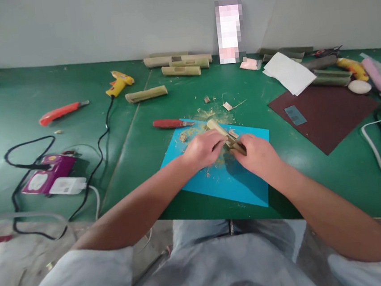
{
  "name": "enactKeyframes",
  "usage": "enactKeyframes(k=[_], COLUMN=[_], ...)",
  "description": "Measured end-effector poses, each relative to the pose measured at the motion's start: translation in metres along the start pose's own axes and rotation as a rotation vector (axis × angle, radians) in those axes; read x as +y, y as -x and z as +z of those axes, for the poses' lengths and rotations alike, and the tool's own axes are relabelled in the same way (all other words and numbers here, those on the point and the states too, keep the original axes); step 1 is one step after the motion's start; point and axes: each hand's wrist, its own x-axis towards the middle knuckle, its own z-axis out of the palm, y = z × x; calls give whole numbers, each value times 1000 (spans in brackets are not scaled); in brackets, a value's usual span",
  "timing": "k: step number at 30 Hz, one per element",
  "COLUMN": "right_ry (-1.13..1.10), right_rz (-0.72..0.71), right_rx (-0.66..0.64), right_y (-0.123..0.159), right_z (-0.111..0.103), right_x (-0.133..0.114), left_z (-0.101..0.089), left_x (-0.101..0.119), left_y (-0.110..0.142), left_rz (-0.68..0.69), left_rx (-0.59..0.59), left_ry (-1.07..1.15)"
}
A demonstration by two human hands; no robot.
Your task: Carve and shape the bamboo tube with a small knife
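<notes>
Orange-handled knife (60,113) on a green table (151,155), then a yellow glue gun (119,83). Next, a red-handled knife (168,123) at the corner of a blue sheet (249,191) strewn with shavings (208,113). Over the sheet, the left hand (204,148) has its fingers pinched together at a bamboo tube (216,126); what they pinch is unclear. The right hand (257,152) grips the tube's near end.
</notes>
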Motion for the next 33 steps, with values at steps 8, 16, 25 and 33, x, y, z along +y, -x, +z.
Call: enactKeyframes(k=[8, 16, 25, 33], right_ry=[8, 14, 17, 30], right_rz=[35, 32, 26, 35], right_rx=[-14, -13, -17, -21], right_y=[4, 4, 4, 5], right_z=[-5, -6, -6, -5], right_x=[1, -1, -2, -2], left_z=[-10, -3, -4, -6], left_x=[-29, -30, -32, -28], left_y=[-9, -9, -9, -12], left_rz=[-148, -132, -132, -161], left_rx=[169, 43, 63, 42], left_ry=[-163, -130, -132, -140])
